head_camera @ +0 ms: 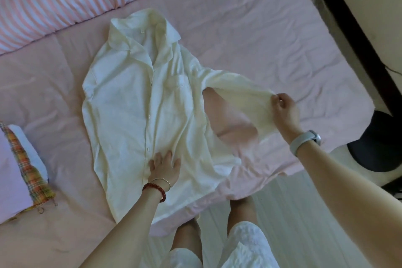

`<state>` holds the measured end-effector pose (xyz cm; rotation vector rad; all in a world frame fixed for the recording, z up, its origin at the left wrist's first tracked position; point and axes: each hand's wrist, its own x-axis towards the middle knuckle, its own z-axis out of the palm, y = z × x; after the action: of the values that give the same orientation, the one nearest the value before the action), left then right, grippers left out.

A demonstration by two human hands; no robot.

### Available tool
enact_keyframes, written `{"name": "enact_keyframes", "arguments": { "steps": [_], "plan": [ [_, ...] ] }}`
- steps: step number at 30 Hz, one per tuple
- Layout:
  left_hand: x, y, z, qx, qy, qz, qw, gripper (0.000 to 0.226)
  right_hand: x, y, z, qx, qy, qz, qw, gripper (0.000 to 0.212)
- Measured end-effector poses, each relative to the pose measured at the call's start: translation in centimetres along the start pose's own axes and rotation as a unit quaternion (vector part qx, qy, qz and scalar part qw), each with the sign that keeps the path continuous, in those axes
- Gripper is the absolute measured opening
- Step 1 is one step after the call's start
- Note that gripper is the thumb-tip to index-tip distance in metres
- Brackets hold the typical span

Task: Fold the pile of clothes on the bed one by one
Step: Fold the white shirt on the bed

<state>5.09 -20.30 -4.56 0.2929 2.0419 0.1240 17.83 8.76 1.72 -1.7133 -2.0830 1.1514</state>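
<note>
Left hand (163, 168), fingers straight and spread, presses flat on the lower front of the cream-white button-up collared shirt (139, 102), spread face-up on the pink-sheeted bed (272, 35). Right hand (283, 108) pinches the sleeve end (250, 96), lifting it off the sheet. Fabric looks thin, light, limp; likely creases and slides easily, so best taken at cuff, shoulder seams and hem. Far left, a plaid-edged folded cloth (28, 161); beyond, a pink-and-white striped duvet (54, 0). Small collar tag (142, 31) unreadable; no other writing.
</note>
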Motion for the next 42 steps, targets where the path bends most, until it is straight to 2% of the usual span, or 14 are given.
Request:
{"name": "enact_keyframes", "arguments": {
  "steps": [3, 5, 7, 14, 19, 23, 26, 28, 31, 33, 36, 39, 41, 42],
  "plan": [
    [-0.4, 3.4, -0.5, -0.019, 0.121, -0.04, 0.992, 0.042, 5.0, -0.7, -3.7, -0.101, 0.045, -0.043, 0.993, 0.027],
    [-0.8, 6.7, -1.0, -0.037, 0.2, -0.016, 0.979, 0.041, 8.4, -1.0, -5.0, -0.144, 0.023, -0.064, 0.987, 0.028],
    [-0.6, 10.3, -1.6, -0.042, 0.232, 0.016, 0.972, 0.043, 11.9, -1.1, -5.8, -0.172, 0.006, -0.092, 0.981, 0.028],
    [2.8, 21.3, -4.0, -0.063, 0.21, 0.087, 0.972, 0.05, 21.6, -4.5, -8.2, -0.217, 0.071, -0.125, 0.966, 0.037],
    [5.5, 24.3, -3.8, -0.035, 0.123, 0.139, 0.982, 0.059, 23.6, -3.9, -8.4, -0.104, 0.052, -0.074, 0.99, 0.036],
    [6.2, 24.3, -3.8, -0.024, 0.067, 0.123, 0.99, 0.057, 21.4, -1.4, -5.8, 0.019, 0.008, -0.008, 1.0, 0.054],
    [6.4, 23.9, -4.9, -0.056, 0.131, 0.142, 0.98, 0.045, 18.0, -1.2, -3.1, 0.035, -0.006, 0.014, 0.999, 0.041],
    [6.7, 23.6, -6.3, -0.06, 0.193, 0.141, 0.969, 0.038, 15.9, -1.6, -0.7, 0.02, -0.088, 0.038, 0.995, 0.031],
    [8.1, 23.2, -9.3, -0.068, 0.27, 0.123, 0.953, 0.032, 14.2, -2.6, 3.5, -0.036, -0.221, 0.064, 0.973, 0.032],
    [9.6, 23.0, -11.8, -0.064, 0.324, 0.116, 0.937, 0.033, 13.7, -3.5, 5.7, -0.027, -0.249, 0.094, 0.964, 0.032],
    [12.4, 23.1, -16.0, -0.094, 0.347, 0.074, 0.93, 0.041, 13.7, -4.4, 7.6, -0.002, -0.228, 0.139, 0.964, 0.03],
    [15.0, 23.5, -19.1, -0.178, 0.289, 0.039, 0.94, 0.047, 13.9, -4.8, 8.3, 0.017, -0.172, 0.134, 0.976, 0.021],
    [15.9, 23.7, -20.2, -0.228, 0.25, 0.057, 0.939, 0.039, 13.8, -4.8, 8.4, 0.003, -0.135, 0.11, 0.985, 0.019],
    [16.1, 23.9, -20.5, -0.258, 0.232, 0.072, 0.935, 0.027, 13.7, -4.8, 8.4, -0.005, -0.119, 0.095, 0.988, 0.019]
  ]
}}
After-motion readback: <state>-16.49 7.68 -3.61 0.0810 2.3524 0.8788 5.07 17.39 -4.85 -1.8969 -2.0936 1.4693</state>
